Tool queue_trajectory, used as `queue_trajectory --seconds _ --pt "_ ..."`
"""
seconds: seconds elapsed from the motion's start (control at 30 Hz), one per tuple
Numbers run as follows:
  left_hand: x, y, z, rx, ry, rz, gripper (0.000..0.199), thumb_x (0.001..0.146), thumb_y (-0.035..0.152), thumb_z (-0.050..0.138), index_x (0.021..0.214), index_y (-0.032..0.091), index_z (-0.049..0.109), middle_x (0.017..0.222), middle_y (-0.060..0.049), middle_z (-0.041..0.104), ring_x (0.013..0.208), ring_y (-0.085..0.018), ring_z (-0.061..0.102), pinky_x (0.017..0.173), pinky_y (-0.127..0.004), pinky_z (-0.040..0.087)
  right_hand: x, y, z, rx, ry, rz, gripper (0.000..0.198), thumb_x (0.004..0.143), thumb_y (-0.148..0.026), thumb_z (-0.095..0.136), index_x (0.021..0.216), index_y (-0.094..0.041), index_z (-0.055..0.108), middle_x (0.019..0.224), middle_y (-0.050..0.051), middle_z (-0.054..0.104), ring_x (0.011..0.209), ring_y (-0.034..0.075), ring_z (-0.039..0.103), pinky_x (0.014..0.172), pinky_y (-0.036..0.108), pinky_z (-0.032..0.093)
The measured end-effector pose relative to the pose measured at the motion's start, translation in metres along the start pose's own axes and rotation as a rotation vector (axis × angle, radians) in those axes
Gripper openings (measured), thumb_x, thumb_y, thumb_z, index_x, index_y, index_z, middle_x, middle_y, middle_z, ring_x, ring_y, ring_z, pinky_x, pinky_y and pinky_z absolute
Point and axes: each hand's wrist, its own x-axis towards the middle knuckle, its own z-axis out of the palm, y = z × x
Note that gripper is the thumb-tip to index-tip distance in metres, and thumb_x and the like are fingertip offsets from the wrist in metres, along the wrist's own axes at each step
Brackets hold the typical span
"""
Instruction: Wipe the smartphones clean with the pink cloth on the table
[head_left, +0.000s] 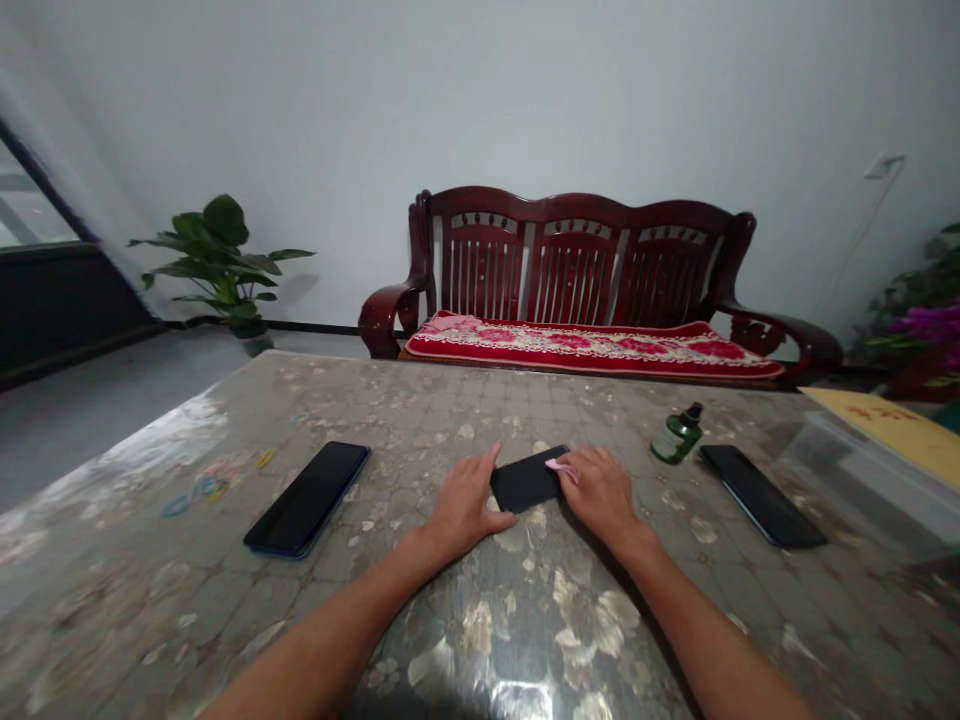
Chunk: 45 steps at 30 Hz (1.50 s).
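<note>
A dark smartphone [527,481] lies on the table between my hands, turned slightly. My left hand [463,505] grips its left end, with thumb and forefinger at opposite edges. In my right hand [600,497] is a small pink cloth [561,467], pressed on the phone's right end; most of the cloth is hidden under the fingers. To the left rests a larger black smartphone [309,500], and on the right another smartphone [761,496]. Just beyond my right hand stands a green bottle [676,434] with a black top.
Several coloured rubber bands [204,490] lie at the left of the patterned table [450,400]. A clear plastic box [877,480] with a yellow envelope [892,425] on it stands at the right. Behind the table are a wooden bench [574,270] and a potted plant [225,262].
</note>
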Motion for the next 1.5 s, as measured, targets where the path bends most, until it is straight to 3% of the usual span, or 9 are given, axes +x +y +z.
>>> queue_trajectory --seconds 0.13,0.37,0.63,0.83,0.97,1.13,1.37,1.5 --pt "-0.001 -0.003 0.004 -0.017 0.037 0.019 0.095 0.07 0.037 0.077 0.15 0.018 0.03 0.124 -0.012 0.061 0.115 -0.031 0.055 0.103 -0.046 0.042 -0.003 -0.007 0.001 0.063 -0.027 -0.077 0.018 0.09 -0.019 0.055 0.092 -0.025 0.072 0.089 0.003 0.067 0.091 0.021 0.054 0.08 0.031 0.034" --pt "-0.001 -0.005 0.009 0.028 0.07 0.032 0.089 0.07 0.034 0.073 0.148 0.017 0.033 0.124 -0.012 0.062 0.115 -0.032 0.055 0.103 -0.047 0.042 0.01 0.017 -0.002 -0.108 -0.029 0.051 0.018 0.09 -0.02 0.055 0.09 -0.023 0.073 0.089 0.005 0.068 0.088 0.023 0.053 0.079 0.033 0.034" --pt "0.0 -0.004 0.01 0.027 0.102 0.034 0.088 0.069 0.034 0.071 0.147 0.017 0.035 0.121 -0.012 0.062 0.113 -0.032 0.056 0.103 -0.046 0.043 0.011 -0.001 -0.006 0.015 -0.11 -0.054 0.02 0.091 -0.02 0.054 0.094 -0.025 0.073 0.091 0.002 0.069 0.091 0.021 0.056 0.081 0.03 0.036" --pt "0.001 -0.002 0.008 0.024 0.092 0.021 0.089 0.068 0.034 0.072 0.146 0.014 0.036 0.12 -0.014 0.063 0.113 -0.033 0.056 0.102 -0.046 0.044 0.024 0.011 -0.006 -0.11 -0.086 0.039 0.02 0.09 -0.019 0.054 0.09 -0.023 0.074 0.089 0.005 0.07 0.088 0.023 0.056 0.078 0.031 0.035" --pt "0.001 -0.003 0.011 0.02 0.093 0.016 0.09 0.068 0.035 0.072 0.147 0.014 0.035 0.121 -0.014 0.063 0.113 -0.033 0.056 0.102 -0.047 0.044 0.026 -0.005 -0.001 -0.103 -0.103 0.044 0.02 0.089 -0.019 0.054 0.089 -0.022 0.073 0.09 0.006 0.07 0.089 0.023 0.057 0.077 0.032 0.036" --pt "0.0 -0.005 0.012 0.019 0.122 0.025 0.088 0.068 0.035 0.072 0.146 0.017 0.036 0.118 -0.012 0.063 0.111 -0.032 0.056 0.101 -0.046 0.044 0.022 -0.022 0.002 -0.013 -0.113 -0.071 0.02 0.09 -0.02 0.054 0.092 -0.025 0.072 0.092 0.004 0.07 0.092 0.022 0.057 0.08 0.031 0.036" --pt "0.001 -0.003 0.009 0.008 0.102 0.024 0.091 0.067 0.035 0.073 0.147 0.017 0.034 0.12 -0.012 0.063 0.111 -0.032 0.057 0.103 -0.046 0.043 0.032 -0.008 -0.002 -0.119 -0.128 0.091 0.02 0.089 -0.02 0.053 0.09 -0.022 0.074 0.091 0.006 0.07 0.09 0.024 0.057 0.078 0.032 0.035" --pt "0.001 -0.002 0.008 0.018 0.096 0.018 0.091 0.067 0.034 0.072 0.147 0.015 0.033 0.122 -0.013 0.063 0.113 -0.032 0.056 0.104 -0.047 0.043 0.025 -0.035 0.001 -0.022 -0.144 -0.012 0.019 0.09 -0.02 0.054 0.092 -0.023 0.073 0.093 0.004 0.07 0.092 0.022 0.057 0.081 0.031 0.036"
